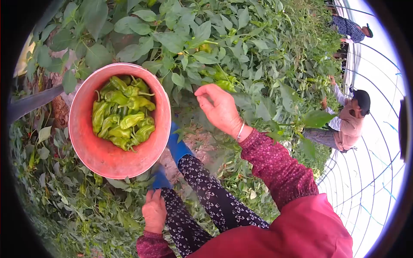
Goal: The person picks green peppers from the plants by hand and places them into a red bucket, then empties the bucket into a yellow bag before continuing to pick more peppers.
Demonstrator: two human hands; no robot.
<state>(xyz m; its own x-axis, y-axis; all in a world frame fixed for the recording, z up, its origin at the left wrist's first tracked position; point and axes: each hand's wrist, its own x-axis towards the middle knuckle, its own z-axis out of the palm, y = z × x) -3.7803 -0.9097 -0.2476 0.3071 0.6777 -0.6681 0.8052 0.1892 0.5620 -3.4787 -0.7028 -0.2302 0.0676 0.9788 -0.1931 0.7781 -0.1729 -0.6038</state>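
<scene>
A red bucket point(81, 142) with a pale rim holds several green peppers point(124, 112), slightly wrinkled and with curved stems. To its right, my right hand point(220, 109) is in front of the pepper plants, thumb and forefinger curved with a gap between them and nothing visible in it. Just above that hand, pale green peppers point(224, 85) hang among the leaves. Below the bucket, beside my lower leg, my left hand point(154, 211) has its fingers drawn together against the foliage; whatever they hold, if anything, is hidden.
Dense pepper plants point(172, 38) crowd both sides. My blue boots point(178, 146) stand on a narrow strip of soil point(202, 142). At right, a person in a dark cap point(350, 116) reaches into the plants; another person point(348, 28) is farther off. Curved greenhouse hoops point(378, 167) rise behind them.
</scene>
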